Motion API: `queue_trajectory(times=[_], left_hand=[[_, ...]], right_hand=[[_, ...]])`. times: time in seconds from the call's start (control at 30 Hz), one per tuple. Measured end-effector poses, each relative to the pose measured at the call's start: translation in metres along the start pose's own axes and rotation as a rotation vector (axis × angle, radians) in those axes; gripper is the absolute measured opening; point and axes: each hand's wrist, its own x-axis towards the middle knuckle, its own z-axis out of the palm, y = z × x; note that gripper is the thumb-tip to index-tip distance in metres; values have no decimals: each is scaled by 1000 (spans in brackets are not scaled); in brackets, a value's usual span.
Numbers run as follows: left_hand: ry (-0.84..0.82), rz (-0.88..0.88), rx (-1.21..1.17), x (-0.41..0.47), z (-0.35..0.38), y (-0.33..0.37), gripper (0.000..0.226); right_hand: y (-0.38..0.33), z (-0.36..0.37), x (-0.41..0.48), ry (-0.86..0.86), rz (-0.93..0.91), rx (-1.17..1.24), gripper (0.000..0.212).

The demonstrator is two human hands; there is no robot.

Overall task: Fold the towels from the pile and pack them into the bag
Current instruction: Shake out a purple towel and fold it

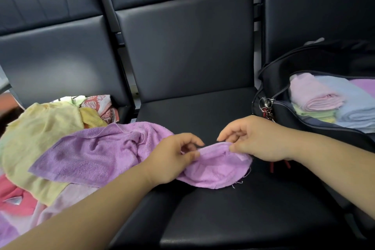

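Currently in hand: purple towel (97, 154), near end bunched on the middle seat (223, 209), the rest trailing over that seat's left edge onto the pile (40, 128).
Left hand (172, 156): pinches the towel's hem between thumb and fingers.
Right hand (255, 138): fingers curled, pinching the same hem close by, probably working along it to find a corner and spread the towel for folding.
Bag (294, 119): open at the seat's right edge, folded towels (316, 97) stacked inside, in easy reach for packing.

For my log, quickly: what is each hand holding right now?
Left hand: pinches the edge of the purple towel.
Right hand: pinches the same edge.
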Motion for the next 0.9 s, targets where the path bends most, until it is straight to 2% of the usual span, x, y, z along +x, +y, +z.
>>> queue_trajectory(times=[0.07, 0.27, 0.37, 0.43, 0.57, 0.63, 0.83, 0.9], left_hand=[[45, -1, -81, 0, -4, 10, 17], [135, 101, -136, -7, -31, 48, 19], [173, 119, -161, -12, -41, 55, 17], [132, 117, -156, -15, -49, 56, 14], [-83, 18, -171, -21, -71, 49, 15], [-91, 11, -155, -23, -76, 46, 10], [133, 49, -144, -20, -66, 54, 10], [165, 50, -185, -18, -63, 53, 10]], right_hand=[[-4, -3, -2, 34, -3, 10, 32], [-17, 2, 5, 186, -63, 263, 37], [-24, 1, 4, 171, -157, 274, 22], [-26, 1, 3, 181, -189, 216, 13], [-27, -4, 3, 271, -184, 173, 12], [-28, -6, 1, 219, -187, 159, 13], [-39, 4, -5, 28, -235, 137, 29], [-43, 5, -5, -29, -230, 33, 27]])
